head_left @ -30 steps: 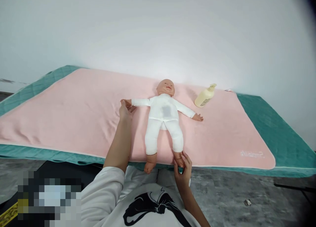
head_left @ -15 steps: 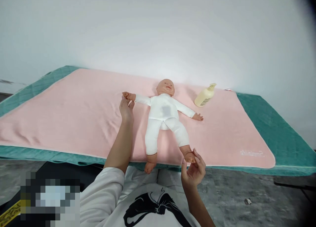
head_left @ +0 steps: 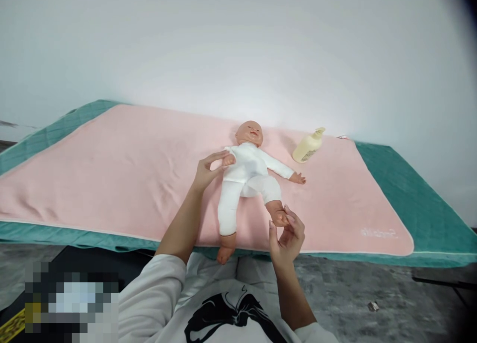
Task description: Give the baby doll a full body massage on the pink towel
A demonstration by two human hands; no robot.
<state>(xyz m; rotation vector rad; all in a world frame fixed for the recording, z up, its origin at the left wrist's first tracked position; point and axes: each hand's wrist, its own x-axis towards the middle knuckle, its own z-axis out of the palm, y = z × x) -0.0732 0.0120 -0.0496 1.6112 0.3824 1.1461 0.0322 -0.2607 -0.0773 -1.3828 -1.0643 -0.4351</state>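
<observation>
On its back on a pink blanket (head_left: 149, 184) lies a baby doll (head_left: 247, 163) with a white cloth body, its head toward the wall. My left hand (head_left: 207, 171) holds the doll's hand on the left side, with that arm bent in over the chest. Between the thumb and fingers of my right hand (head_left: 287, 236) is the doll's foot on the right; that leg is raised and bent a little. The doll's other arm stretches out to the right. Its other foot hangs over the front edge.
A pale yellow pump bottle (head_left: 307, 146) stands on the blanket, right of the doll's head. Beneath the blanket is a green quilted cover (head_left: 421, 194) on the table. A white wall (head_left: 238, 49) rises behind. Something pixelated (head_left: 70, 298) is at lower left.
My left hand has brought the doll's arm from stretched out sideways to bent in over its chest. My right hand has moved the doll's foot up toward its body, bending the leg.
</observation>
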